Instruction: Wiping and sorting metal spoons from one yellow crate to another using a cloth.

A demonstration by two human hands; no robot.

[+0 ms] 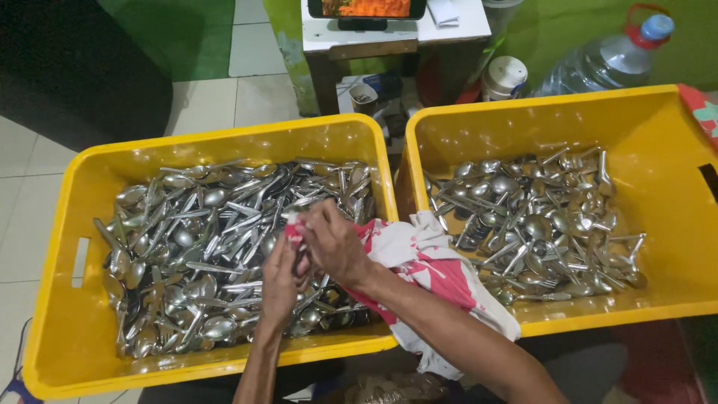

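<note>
Two yellow plastic crates stand side by side. The left crate (60, 224) is heaped with metal spoons and forks (194, 247). The right crate (658, 150) holds a thinner layer of cutlery (538, 217). A red and white cloth (426, 262) drapes over the rims between them. My right hand (336, 243) grips one end of the cloth above the left crate. My left hand (280, 280) is pressed against it from below, fingers curled into the same bunch of cloth; whether a piece of cutlery is inside the cloth is hidden.
Behind the crates stands a small white table (396, 34) with a phone showing an orange picture (366, 7). A large clear water bottle (606, 60) and a white-lidded jar (505, 75) sit at the back right. White floor tiles lie to the left.
</note>
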